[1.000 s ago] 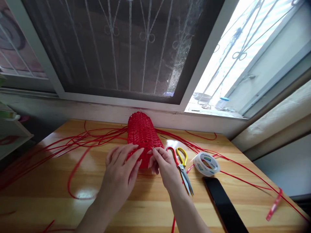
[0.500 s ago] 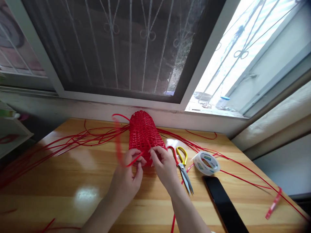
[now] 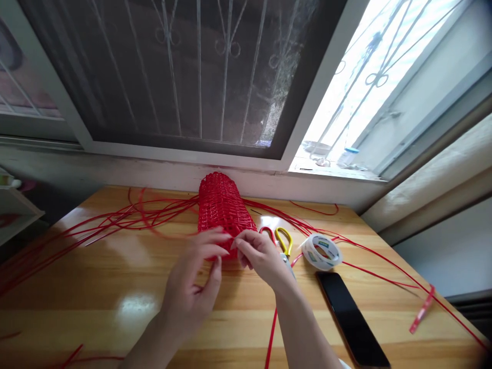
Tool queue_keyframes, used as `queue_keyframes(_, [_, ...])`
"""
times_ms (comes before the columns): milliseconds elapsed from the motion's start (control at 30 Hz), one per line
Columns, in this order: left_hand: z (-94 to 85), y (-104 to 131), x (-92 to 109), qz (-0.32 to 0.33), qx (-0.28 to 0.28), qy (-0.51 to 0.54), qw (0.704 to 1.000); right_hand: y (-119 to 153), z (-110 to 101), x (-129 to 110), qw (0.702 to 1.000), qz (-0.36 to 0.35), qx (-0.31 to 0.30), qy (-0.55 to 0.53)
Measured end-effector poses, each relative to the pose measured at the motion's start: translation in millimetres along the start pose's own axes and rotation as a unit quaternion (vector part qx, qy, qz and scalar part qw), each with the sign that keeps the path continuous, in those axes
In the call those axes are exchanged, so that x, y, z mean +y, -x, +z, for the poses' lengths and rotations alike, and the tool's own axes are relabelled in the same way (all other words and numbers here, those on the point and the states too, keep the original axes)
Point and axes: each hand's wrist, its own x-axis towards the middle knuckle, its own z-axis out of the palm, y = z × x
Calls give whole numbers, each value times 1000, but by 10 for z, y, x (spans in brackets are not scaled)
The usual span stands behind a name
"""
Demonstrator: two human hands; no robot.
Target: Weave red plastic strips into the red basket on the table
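A red woven basket (image 3: 223,205) lies on the table, its near end under my hands. Beside that end, my left hand (image 3: 192,282) is open, thumb and fingers apart and slightly blurred. My right hand (image 3: 259,253) is closed in a pinch at the basket's near edge, on a red plastic strip whose pinched end is mostly hidden by the fingers. A loose red strip (image 3: 154,230), smeared by motion, loops out to the left behind my left fingers. Scissors (image 3: 284,241) with one red and one yellow handle lie right of the basket, blades partly covered by my right wrist.
A roll of clear tape (image 3: 322,252) and a black phone (image 3: 351,318) lie on the right of the wooden table (image 3: 134,297). Long red strips (image 3: 115,220) fan out to both sides. A barred window (image 3: 192,77) stands behind.
My left hand has opened and drawn slightly away to the left from the strip. The loose strip has swung left and lower. My right hand stays pinched at the basket edge, now over the scissor blades.
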Motion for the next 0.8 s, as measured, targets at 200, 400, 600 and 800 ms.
queue_keyframes(200, [93,45,-273,16,-91,-180,979,-33,-54,69,991,-4,-132,7])
queue_keyframes(400, [64,41,-331,-48,-50,-195,978,-63,-25,111,995,28,-94,3])
queue_keyframes(600, [-111,6,-392,-190,12,-129,973,-125,20,241,997,-28,48,47])
queue_keyframes(800, [-116,-26,-395,-65,14,-243,968,-155,-13,269,999,-12,36,26])
